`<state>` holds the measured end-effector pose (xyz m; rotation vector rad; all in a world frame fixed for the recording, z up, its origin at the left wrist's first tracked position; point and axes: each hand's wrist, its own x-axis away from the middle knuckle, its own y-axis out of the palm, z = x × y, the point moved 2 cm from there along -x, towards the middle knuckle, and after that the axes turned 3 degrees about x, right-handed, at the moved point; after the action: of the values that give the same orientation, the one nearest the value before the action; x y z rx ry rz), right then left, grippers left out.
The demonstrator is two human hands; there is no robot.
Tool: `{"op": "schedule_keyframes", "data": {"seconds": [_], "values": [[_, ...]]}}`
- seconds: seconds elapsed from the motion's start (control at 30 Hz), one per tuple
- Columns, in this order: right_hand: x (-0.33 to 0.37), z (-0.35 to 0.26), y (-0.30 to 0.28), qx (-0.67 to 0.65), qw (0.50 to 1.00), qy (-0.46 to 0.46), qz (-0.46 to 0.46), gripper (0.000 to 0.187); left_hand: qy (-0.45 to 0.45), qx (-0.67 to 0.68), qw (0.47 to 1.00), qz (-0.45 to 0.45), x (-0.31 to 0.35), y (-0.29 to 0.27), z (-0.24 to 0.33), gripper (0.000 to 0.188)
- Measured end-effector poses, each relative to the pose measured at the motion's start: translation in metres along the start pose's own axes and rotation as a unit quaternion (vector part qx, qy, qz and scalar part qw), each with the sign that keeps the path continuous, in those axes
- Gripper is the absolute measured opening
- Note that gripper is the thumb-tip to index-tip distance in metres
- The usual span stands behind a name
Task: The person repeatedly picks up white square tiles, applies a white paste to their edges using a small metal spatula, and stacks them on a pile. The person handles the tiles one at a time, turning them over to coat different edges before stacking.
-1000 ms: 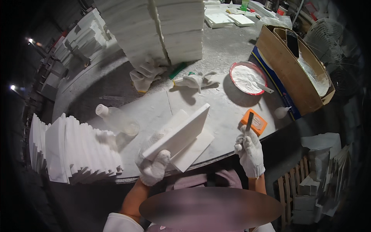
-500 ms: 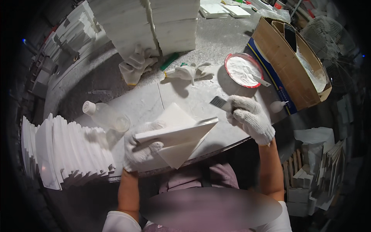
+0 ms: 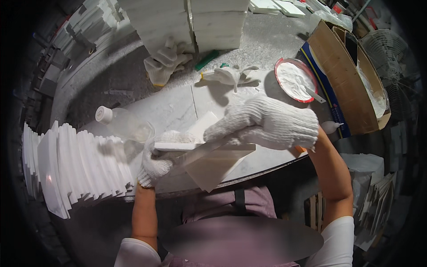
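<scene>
Head view: one white slab [image 3: 174, 146] is clamped at its left end in the gloved left hand [image 3: 155, 158]; one flat tool [image 3: 195, 155], blurred, is gripped in the gloved right hand [image 3: 267, 124]. Contact between tool and slab cannot be confirmed. Relative to the slab, at least one tile [image 3: 207, 178] is located beneath; one bottle [image 3: 126, 121] and one row of edge-standing panels [image 3: 84, 167], count undetermined, are positioned left; two loose gloves [image 3: 233, 76] are placed beyond; one red-rimmed bowl [image 3: 275, 72] and one cardboard box [image 3: 340, 78] are situated beyond, rightward.

The tile [image 3: 233, 154] is white, the carton [image 3: 340, 73] brown, the bowl's rim [image 3: 305, 100] red (contents [image 3: 291, 78] white)
</scene>
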<state>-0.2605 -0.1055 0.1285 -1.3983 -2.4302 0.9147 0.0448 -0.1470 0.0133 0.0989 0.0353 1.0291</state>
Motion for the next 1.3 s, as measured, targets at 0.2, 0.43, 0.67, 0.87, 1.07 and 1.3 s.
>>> {"op": "schedule_keyframes", "data": {"seconds": [0.2, 0.43, 0.67, 0.87, 1.07, 1.3], "values": [[0.024, 0.001, -0.003, -0.023, 0.997, 0.067, -0.037, 0.035, -0.078, 0.186, 0.978, -0.048, -0.007, 0.002, -0.002, 0.042], [-0.014, -0.009, 0.008, 0.008, 1.000, -0.011, 0.009, 0.030, 0.040, -0.185, 0.981, -0.044, 0.009, -0.012, -0.010, 0.048], [0.014, -0.009, 0.001, -0.014, 0.997, 0.052, -0.050, 0.036, 0.010, 0.139, 0.983, -0.120, 0.002, -0.018, -0.034, 0.064], [-0.017, -0.007, 0.015, -0.014, 1.000, 0.005, -0.001, 0.031, -0.182, 0.310, 0.918, 0.167, 0.015, -0.074, -0.080, 0.061], [-0.030, -0.005, 0.020, -0.028, 0.999, -0.010, -0.037, 0.031, -0.052, 0.135, 0.990, 0.000, 0.017, -0.066, -0.066, 0.053], [0.031, -0.006, 0.004, -0.012, 0.995, 0.086, -0.043, 0.030, -0.108, 0.262, 0.958, -0.048, 0.000, -0.005, -0.016, 0.045]]}}
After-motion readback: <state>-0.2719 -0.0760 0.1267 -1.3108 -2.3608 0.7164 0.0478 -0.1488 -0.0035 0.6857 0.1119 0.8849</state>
